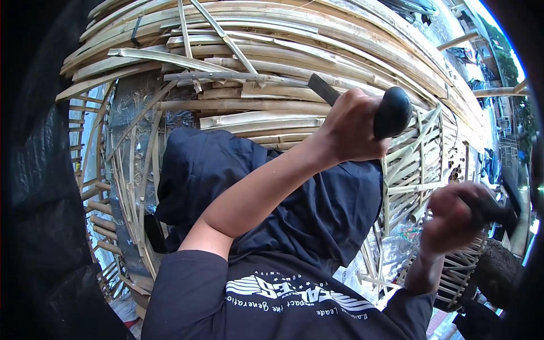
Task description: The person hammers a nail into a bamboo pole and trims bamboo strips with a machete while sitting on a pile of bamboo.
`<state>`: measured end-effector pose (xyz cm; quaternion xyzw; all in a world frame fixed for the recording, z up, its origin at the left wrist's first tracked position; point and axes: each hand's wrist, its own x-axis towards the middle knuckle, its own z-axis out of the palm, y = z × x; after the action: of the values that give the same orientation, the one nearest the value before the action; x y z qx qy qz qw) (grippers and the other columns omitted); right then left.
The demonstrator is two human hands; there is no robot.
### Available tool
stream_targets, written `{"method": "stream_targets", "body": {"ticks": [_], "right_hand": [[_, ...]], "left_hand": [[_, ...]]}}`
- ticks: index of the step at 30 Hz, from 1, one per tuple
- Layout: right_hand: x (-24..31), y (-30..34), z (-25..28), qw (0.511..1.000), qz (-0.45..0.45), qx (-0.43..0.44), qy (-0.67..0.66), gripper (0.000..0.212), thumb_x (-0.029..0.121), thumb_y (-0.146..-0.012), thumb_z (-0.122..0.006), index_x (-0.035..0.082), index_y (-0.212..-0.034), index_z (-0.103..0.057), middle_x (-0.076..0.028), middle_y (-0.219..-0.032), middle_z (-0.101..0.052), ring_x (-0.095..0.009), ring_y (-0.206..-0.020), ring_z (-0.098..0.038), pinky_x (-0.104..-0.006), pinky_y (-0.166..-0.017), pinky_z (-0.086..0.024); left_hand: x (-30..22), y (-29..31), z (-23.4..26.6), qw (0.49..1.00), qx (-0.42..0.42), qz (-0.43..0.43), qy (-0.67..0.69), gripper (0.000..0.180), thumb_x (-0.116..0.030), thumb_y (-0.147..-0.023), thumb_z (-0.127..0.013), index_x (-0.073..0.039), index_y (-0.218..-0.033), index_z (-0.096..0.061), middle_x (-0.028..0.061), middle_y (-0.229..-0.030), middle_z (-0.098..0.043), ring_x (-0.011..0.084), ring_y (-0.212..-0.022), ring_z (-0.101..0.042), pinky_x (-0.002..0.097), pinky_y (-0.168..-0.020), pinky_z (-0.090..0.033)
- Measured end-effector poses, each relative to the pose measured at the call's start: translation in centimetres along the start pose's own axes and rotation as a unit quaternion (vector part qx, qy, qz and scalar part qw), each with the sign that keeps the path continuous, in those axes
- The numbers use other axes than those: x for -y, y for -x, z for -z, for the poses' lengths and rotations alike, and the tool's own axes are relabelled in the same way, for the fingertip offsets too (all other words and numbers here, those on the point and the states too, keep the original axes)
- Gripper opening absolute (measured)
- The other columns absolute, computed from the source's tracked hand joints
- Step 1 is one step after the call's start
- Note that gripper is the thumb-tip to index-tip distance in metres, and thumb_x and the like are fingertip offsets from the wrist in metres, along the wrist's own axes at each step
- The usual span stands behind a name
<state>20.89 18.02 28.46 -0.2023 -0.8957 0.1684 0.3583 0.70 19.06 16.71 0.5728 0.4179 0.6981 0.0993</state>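
Note:
My left hand [354, 124] is closed around a chisel. Its rounded black handle end [392, 112] sticks out of the fist on the right. On the other side the flat dark blade [324, 89] points up and left over split bamboo strips [272, 119]. Whether the blade tip touches the bamboo cannot be told. Lower right, my right hand [450, 218] is raised and smeared by motion. It grips a dark hammer-like tool [487, 208], whose far part is blurred near the picture's rim. The two hands are apart.
Long bamboo strips [340, 42] lie heaped across the far side. One thin slat [226, 75] lies crosswise on them. A bamboo lattice [419, 170] stands to the right of my legs, and a frame of short bamboo rungs [102, 221] to the left. Black sheeting [45, 187] hangs at far left.

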Motion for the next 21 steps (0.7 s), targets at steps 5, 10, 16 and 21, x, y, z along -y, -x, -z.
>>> {"method": "stream_targets", "body": {"ticks": [5, 10, 16, 21], "right_hand": [[0.5, -0.3, -0.1, 0.997, -0.07, -0.012, -0.006, 0.042, 0.031, -0.101, -0.057, -0.006, -0.118, -0.053, -0.006, -0.075, -0.057, -0.014, -0.058, -0.051, -0.0266, -0.054, -0.042], [-0.1, -0.3, -1.3, 0.98, -0.082, 0.079, 0.16, 0.04, 0.024, -0.098, -0.062, -0.006, -0.122, -0.052, -0.006, -0.076, -0.058, -0.018, -0.064, -0.054, -0.0304, -0.061, -0.043], [0.7, -0.7, -1.3, 0.999, -0.019, 0.036, 0.01, 0.034, 0.023, -0.099, -0.062, -0.002, -0.12, -0.054, -0.008, -0.081, -0.059, -0.017, -0.067, -0.056, -0.0261, -0.059, -0.042], [-1.0, -0.2, 0.7, 0.996, -0.025, -0.051, -0.072, 0.029, 0.028, -0.101, -0.059, 0.0, -0.108, -0.057, -0.002, -0.073, -0.052, -0.011, -0.058, -0.048, -0.0216, -0.052, -0.038]], "left_hand": [[0.2, -0.3, -0.2, 1.0, -0.023, -0.007, 0.0, 0.007, -0.006, -0.061, -0.063, -0.009, -0.062, -0.056, 0.0104, -0.051, -0.055, 0.0309, -0.047, -0.059, 0.0388, -0.048, -0.049], [0.2, -0.4, 0.4, 1.0, -0.005, 0.009, 0.007, 0.007, -0.006, -0.061, -0.062, -0.009, -0.062, -0.055, 0.0098, -0.05, -0.053, 0.0299, -0.046, -0.059, 0.039, -0.047, -0.049], [0.4, -0.1, 0.0, 0.999, -0.001, -0.051, -0.007, 0.009, -0.003, -0.067, -0.061, -0.006, -0.065, -0.052, 0.0087, -0.05, -0.05, 0.0275, -0.042, -0.053, 0.0374, -0.045, -0.043], [0.3, 0.4, -1.0, 0.999, -0.008, -0.03, 0.015, 0.009, -0.002, -0.066, -0.059, -0.007, -0.063, -0.052, 0.0095, -0.05, -0.053, 0.0277, -0.044, -0.056, 0.0386, -0.047, -0.046]]}}
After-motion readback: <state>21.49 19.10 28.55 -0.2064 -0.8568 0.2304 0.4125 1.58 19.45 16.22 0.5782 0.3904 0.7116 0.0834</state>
